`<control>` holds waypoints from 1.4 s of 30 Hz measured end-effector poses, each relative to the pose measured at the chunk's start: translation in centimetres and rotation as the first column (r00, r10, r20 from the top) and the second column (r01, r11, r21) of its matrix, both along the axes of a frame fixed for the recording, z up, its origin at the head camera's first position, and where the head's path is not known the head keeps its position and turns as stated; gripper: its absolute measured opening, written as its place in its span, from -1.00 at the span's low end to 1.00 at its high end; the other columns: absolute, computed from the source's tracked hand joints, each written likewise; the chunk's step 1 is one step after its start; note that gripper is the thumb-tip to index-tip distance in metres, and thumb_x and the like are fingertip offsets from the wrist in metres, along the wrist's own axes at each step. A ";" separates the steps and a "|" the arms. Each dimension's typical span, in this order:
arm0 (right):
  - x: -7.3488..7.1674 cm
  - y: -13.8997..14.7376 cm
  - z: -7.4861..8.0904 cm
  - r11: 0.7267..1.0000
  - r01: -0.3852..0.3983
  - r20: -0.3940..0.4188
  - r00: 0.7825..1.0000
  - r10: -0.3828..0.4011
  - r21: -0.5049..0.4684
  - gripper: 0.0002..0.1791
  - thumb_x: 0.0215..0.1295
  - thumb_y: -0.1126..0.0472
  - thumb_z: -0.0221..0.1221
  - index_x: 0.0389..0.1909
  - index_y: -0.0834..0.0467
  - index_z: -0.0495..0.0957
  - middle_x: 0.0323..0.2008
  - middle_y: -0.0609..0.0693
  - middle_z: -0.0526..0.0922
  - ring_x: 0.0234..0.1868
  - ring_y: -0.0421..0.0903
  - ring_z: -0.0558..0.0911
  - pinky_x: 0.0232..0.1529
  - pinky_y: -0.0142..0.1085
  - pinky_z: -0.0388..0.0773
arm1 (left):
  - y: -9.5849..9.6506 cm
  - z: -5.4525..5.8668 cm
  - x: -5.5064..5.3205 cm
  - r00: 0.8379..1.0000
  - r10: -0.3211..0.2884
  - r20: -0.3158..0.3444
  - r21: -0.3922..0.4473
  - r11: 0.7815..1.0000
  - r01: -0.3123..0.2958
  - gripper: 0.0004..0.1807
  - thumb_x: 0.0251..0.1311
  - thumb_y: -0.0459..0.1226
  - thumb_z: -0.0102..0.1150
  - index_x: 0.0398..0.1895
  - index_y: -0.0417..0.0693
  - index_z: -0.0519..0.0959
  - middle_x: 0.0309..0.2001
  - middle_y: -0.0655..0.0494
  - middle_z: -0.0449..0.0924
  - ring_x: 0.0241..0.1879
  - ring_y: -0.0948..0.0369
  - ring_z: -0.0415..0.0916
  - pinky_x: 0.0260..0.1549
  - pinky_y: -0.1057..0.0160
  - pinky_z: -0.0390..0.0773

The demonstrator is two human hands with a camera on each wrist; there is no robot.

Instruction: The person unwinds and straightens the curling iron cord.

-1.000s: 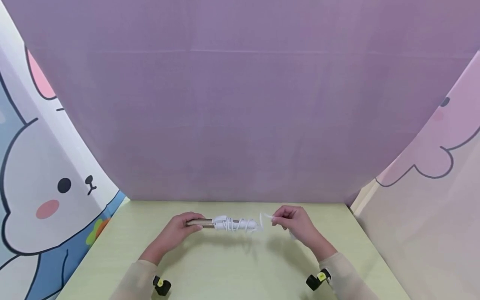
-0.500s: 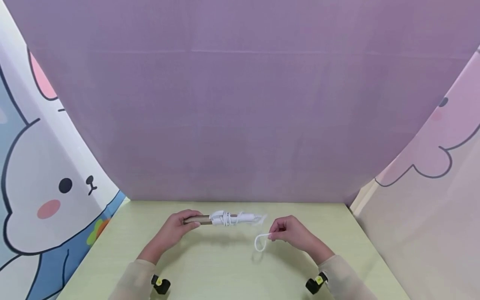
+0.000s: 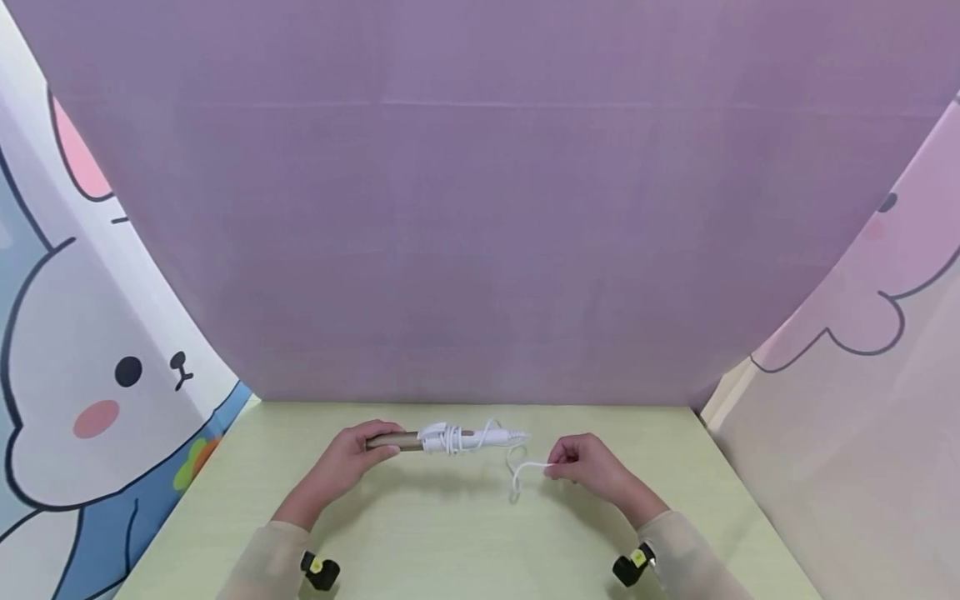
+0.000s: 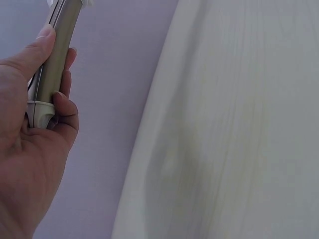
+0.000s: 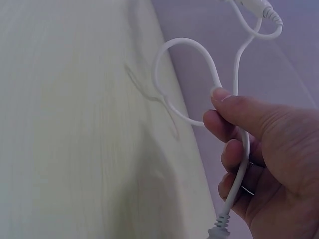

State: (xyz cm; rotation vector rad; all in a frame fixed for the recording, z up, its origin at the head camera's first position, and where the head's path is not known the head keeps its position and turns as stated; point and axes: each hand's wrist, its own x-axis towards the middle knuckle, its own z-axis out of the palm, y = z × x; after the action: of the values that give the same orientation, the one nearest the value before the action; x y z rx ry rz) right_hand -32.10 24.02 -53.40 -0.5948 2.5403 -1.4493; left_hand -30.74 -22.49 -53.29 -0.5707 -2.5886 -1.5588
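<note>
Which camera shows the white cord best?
The right wrist view: the cord appears large and close, looping by the right hand holding it. The head view shows it smaller, partly wound round the tool; the left wrist view shows none clearly.

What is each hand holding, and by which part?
Left hand: a gold-and-white appliance, by its gold barrel. Right hand: the white cord, near its far ribbed end.

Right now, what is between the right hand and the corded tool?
In the head view, slack white cord curves between the right hand and the corded tool.
</note>
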 end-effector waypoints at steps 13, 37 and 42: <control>-0.1 0.8 -0.3 0.995 -0.101 0.006 0.995 0.101 0.002 -0.85 0.34 0.37 0.51 -0.21 0.31 0.72 -0.35 0.05 0.73 -0.35 -0.22 0.62 -0.32 -0.42 0.57 | 0.0 0.2 0.1 1.000 -0.004 0.005 0.010 1.000 0.004 -0.70 0.47 -0.15 0.47 0.20 0.09 0.77 0.11 0.09 0.77 -0.11 0.13 0.59 -0.12 0.22 0.58; -1.9 -3.3 -1.1 0.988 0.030 -0.252 0.965 -0.067 -0.148 -0.75 0.46 0.35 0.45 0.09 0.28 0.78 0.03 0.14 0.84 0.03 0.13 0.77 0.09 -0.06 0.70 | 0.1 0.0 0.2 1.000 -0.028 0.004 0.030 0.999 0.028 -0.71 0.49 -0.20 0.45 0.21 0.05 0.77 0.10 0.08 0.77 -0.08 0.17 0.62 -0.08 0.23 0.60; -1.9 -3.4 -0.5 0.986 0.096 -0.239 0.963 -0.127 -0.138 -0.91 0.46 0.29 0.46 -0.08 0.13 0.85 -0.15 -0.02 0.86 -0.13 -0.11 0.71 -0.07 -0.27 0.64 | 0.0 -0.1 0.1 0.999 -0.035 0.012 0.024 0.999 0.035 -0.70 0.50 -0.20 0.45 0.22 0.06 0.76 0.11 0.09 0.77 -0.07 0.16 0.62 -0.08 0.22 0.61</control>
State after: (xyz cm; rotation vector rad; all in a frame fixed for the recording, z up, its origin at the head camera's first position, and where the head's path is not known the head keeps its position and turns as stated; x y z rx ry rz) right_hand -33.99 20.59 -53.94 -0.7021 2.7244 -1.6798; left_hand -30.64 -22.46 -53.36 -0.6088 -2.5790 -1.6071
